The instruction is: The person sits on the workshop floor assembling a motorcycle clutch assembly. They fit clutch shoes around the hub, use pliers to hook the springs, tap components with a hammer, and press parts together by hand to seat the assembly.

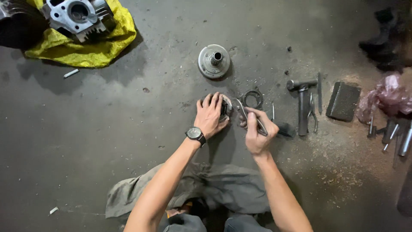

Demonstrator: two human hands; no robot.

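My left hand [209, 115], with a dark wristwatch [195, 134], is clamped over a small round metal part [226, 107] lying on the grey concrete floor [86, 141]. My right hand [256, 131] grips thin metal pliers [248, 116] whose tips point at that part's right edge. Just to the right of the part lie loose metal rings [253, 98]. Most of the round part is hidden under my left fingers.
A round metal hub disc [213, 61] lies further off. An engine cylinder head [78, 15] rests on a yellow cloth [92, 49] top left. At the right lie a hammer [303, 103], pliers [312, 112], a dark block [343, 101], pink plastic [388, 96] and several sockets [392, 135]. A grey rag [223, 187] lies by my knees.
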